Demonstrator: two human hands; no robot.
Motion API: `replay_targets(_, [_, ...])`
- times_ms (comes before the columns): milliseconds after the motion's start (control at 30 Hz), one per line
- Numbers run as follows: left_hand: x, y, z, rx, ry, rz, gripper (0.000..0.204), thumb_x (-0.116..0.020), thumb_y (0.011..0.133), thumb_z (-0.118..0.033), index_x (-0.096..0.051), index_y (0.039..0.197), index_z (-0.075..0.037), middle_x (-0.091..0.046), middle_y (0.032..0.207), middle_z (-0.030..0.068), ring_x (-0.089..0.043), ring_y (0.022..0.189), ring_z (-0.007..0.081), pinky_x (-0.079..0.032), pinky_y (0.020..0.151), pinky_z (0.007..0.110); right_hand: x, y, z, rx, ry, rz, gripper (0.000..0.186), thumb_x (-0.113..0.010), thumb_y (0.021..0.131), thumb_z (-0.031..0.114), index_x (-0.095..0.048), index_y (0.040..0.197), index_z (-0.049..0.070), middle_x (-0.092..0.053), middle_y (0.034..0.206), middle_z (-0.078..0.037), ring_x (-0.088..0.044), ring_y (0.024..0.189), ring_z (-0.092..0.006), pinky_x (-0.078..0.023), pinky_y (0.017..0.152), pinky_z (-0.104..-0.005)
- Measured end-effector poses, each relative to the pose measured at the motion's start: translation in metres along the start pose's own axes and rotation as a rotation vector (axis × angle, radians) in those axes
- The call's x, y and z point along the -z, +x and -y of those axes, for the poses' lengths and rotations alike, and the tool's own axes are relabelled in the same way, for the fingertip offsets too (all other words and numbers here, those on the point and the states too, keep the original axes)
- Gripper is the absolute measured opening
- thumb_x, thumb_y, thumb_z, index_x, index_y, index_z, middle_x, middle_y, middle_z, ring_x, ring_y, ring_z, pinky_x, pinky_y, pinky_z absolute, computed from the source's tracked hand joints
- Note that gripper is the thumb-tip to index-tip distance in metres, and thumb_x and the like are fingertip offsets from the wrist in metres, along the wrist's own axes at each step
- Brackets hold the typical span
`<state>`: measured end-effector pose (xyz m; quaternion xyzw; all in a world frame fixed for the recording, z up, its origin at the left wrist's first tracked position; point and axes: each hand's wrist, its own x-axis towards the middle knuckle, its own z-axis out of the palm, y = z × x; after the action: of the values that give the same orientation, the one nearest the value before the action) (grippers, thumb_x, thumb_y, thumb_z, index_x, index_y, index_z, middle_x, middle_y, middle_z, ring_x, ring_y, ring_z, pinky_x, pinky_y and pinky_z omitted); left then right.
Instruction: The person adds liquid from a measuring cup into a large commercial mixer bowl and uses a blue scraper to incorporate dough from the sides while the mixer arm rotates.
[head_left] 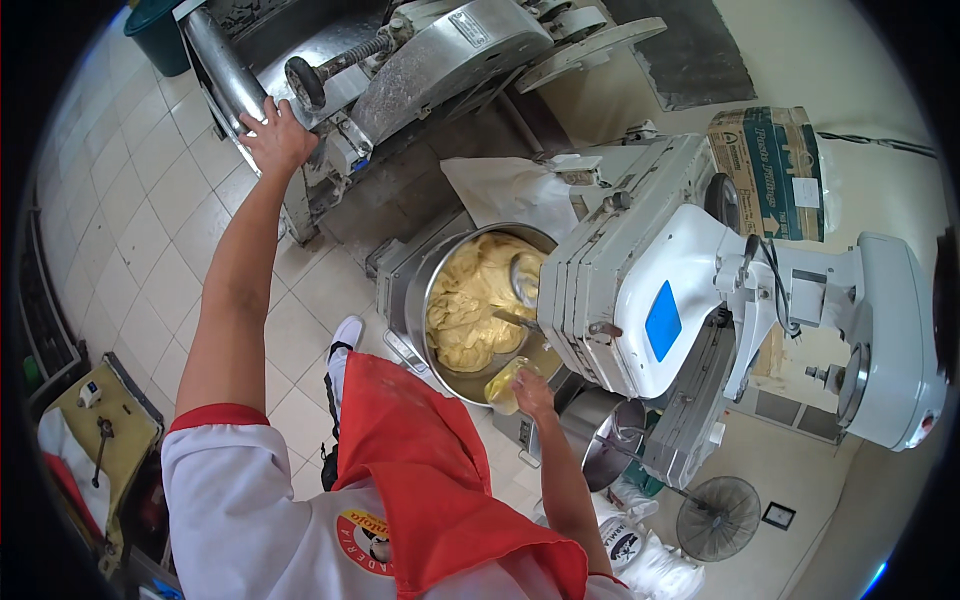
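Observation:
My left hand is stretched far forward, its fingers spread over the metal edge of a large dough-rolling machine. My right hand grips a small see-through cup with something yellow in it. That cup is tilted at the near rim of a steel mixer bowl. Inside the bowl lies a mass of soft yellow dough, with a metal mixing hook partly sunk in it. Whether anything runs out of the cup is too small to tell.
A big grey mixer overhangs the bowl, with a white stand mixer on the right. Behind stands a cardboard box. A second steel bowl, white sacks and a fan are at the lower right. Tiled floor stretches left.

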<state>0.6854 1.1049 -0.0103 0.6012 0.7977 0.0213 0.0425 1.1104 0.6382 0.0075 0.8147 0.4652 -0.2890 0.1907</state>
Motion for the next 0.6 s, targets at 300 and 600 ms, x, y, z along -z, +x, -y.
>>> replay_targets(300, [0.001, 0.001, -0.004, 0.001, 0.000, 0.006, 0.069, -0.068, 0.069, -0.033, -0.043, 0.129, -0.009, -0.031, 0.147, 0.0078, -0.023, 0.133, 0.0518, -0.029, 0.100, 0.063, -0.009, 0.073, 0.029, 0.079, 0.074, 0.037, 0.036, -0.069, 0.077, 0.032, -0.063, 0.102, 0.006, -0.065, 0.102, -0.020, -0.061, 0.098, -0.0391, -0.048, 0.082, -0.0452])
replay_targets(600, [0.001, 0.001, -0.001, 0.011, -0.015, 0.024, 0.074, -0.070, 0.069, -0.032, -0.042, 0.134, -0.010, -0.030, 0.149, 0.0062, -0.022, 0.135, 0.0490, -0.027, 0.101, 0.065, 0.011, 0.044, 0.018, -0.137, 0.164, -0.127, 0.034, -0.064, 0.082, 0.032, -0.059, 0.107, 0.009, -0.064, 0.105, -0.020, -0.060, 0.100, -0.0389, -0.048, 0.084, -0.0484])
